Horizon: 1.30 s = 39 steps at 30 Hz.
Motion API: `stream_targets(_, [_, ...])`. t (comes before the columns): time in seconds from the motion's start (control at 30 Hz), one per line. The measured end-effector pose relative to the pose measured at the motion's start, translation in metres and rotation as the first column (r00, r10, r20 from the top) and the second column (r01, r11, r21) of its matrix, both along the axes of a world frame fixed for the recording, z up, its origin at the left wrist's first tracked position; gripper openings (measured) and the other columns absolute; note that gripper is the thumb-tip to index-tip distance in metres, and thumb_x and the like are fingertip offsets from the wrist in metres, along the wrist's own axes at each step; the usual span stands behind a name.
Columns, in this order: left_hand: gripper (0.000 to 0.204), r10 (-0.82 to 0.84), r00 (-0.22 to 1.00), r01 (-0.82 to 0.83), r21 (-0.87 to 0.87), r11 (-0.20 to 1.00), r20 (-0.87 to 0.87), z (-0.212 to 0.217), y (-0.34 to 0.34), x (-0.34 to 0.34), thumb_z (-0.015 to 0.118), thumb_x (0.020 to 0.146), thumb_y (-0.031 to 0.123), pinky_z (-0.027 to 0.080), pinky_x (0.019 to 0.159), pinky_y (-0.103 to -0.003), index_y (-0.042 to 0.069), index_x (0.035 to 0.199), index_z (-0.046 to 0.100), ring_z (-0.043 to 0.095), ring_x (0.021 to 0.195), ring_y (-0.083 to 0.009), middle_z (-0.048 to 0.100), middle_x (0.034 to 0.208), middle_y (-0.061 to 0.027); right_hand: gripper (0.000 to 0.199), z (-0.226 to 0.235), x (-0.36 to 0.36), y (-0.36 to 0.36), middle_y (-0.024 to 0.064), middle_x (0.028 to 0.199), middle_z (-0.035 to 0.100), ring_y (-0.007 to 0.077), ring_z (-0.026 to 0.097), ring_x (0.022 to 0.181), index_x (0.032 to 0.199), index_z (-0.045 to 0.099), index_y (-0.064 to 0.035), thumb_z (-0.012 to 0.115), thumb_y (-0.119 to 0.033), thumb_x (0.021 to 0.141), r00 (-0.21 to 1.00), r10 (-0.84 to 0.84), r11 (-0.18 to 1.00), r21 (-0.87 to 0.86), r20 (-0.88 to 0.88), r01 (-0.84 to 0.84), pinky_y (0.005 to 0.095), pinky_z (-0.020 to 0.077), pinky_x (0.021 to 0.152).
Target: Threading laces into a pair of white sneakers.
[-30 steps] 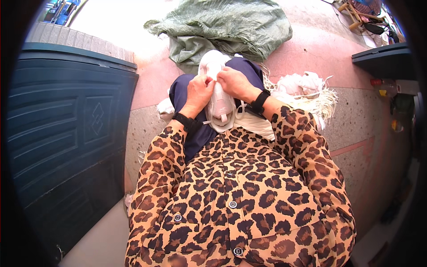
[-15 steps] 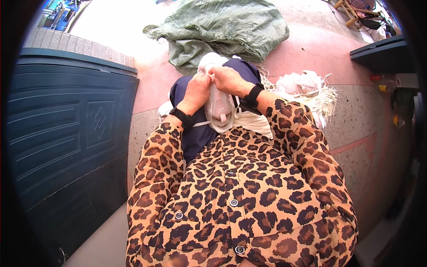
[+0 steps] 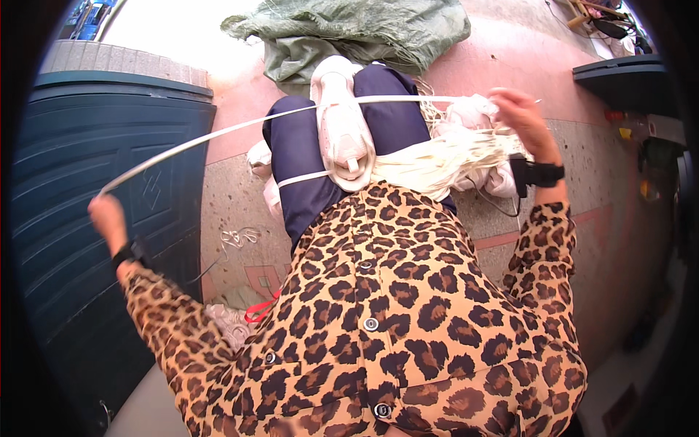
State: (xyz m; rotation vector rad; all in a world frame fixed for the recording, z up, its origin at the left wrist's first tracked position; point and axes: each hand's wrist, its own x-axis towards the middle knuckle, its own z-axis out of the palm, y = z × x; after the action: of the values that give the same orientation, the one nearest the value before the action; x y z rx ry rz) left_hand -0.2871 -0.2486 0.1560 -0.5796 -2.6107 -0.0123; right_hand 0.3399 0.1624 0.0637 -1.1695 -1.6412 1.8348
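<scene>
A pale pink-white shoe (image 3: 342, 138) lies between my thighs, its heel toward me. A long white shoelace (image 3: 196, 140) spans both sides from it. My left hand (image 3: 109, 218) is far out to the left, fingers closed on one end of the lace. Out to the right, my right hand (image 3: 528, 124) is raised and somewhat blurred; the lace runs straight to its fingertips, which look pinched on it. A bundle of loose cream laces (image 3: 429, 162) lies across my right thigh. Another white strand crosses my left thigh.
A green woven sack (image 3: 364, 36) lies on the floor ahead. More pale shoes (image 3: 470, 113) are piled right of my legs, others at the left. A dark blue panelled door (image 3: 109, 167) stands at left; a dark ledge (image 3: 619, 80) juts in at right.
My hands have gone from close together over the shoe to wide apart, drawing the shoelace out to both sides. The shoe is now uncovered.
</scene>
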Motion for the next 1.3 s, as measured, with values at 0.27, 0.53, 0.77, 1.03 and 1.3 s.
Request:
stream_targets(0.27, [0.032,0.118,0.960,-0.276,0.937,0.216,0.255,0.075,-0.144,-0.059,0.037,0.082,0.004,0.052,0.076,-0.033,-0.016,0.104,0.049,0.060,0.087,-0.0289,0.055,0.104,-0.0248,0.013,0.094,0.181,0.099,-0.0021,0.056,0.032,0.0082,0.034,0.051,0.082,0.047,0.0014,0.039,-0.006,0.090,0.292,-0.387,0.917,-0.400,-0.874,0.019,0.0242,0.0343,0.057])
stream_targets(0.53, [0.014,-0.802,0.372,-0.414,0.857,0.308,0.468,-0.005,0.043,0.052,0.042,0.089,0.017,0.028,0.037,-0.018,0.006,0.086,0.050,0.038,0.044,-0.0058,0.041,0.059,0.0036,0.025,0.085,-0.007,0.055,0.0112,0.101,0.059,0.0167,0.056,0.095,0.106,0.054,0.0047,0.048,-0.011,0.088,0.915,-0.235,0.913,0.247,-0.328,0.324,0.0273,0.0426,0.091])
stream_targets(0.77, [0.027,-0.559,-0.243,-0.140,0.541,0.829,0.793,-0.097,0.195,0.258,0.053,0.082,0.009,0.043,0.051,-0.015,-0.001,0.108,0.053,0.055,0.062,-0.0063,0.061,0.080,-0.0051,0.011,-0.056,-0.164,-0.055,0.0121,0.079,0.060,0.0278,0.058,0.075,0.078,0.064,-0.0046,0.054,-0.007,0.075,0.911,0.348,0.476,0.795,0.222,-0.376,0.0356,0.0461,0.066])
stream_targets(1.03, [0.019,-0.652,0.232,0.387,0.546,0.743,0.722,-0.138,0.221,0.278,0.055,0.077,0.014,0.047,0.067,-0.035,-0.002,0.084,0.062,0.061,0.072,-0.0305,0.061,0.077,-0.0192,0.016,-0.066,-0.192,-0.055,0.0079,0.079,0.059,0.0265,0.054,0.082,0.078,0.061,-0.0085,0.049,-0.018,0.081,0.748,0.177,0.423,0.637,0.640,-0.645,0.0393,0.0402,0.071])
stream_targets(1.3, [0.014,-0.728,0.483,0.683,0.310,0.661,0.486,-0.138,0.216,0.275,0.055,0.078,0.015,0.042,0.070,-0.041,0.003,0.079,0.063,0.055,0.081,-0.0298,0.061,0.079,-0.0118,0.010,-0.065,-0.200,-0.058,0.0052,0.078,0.056,0.0235,0.052,0.083,0.072,0.062,-0.0085,0.051,-0.011,0.072,0.736,0.168,0.322,0.669,0.656,-0.670,0.0402,0.0378,0.068])
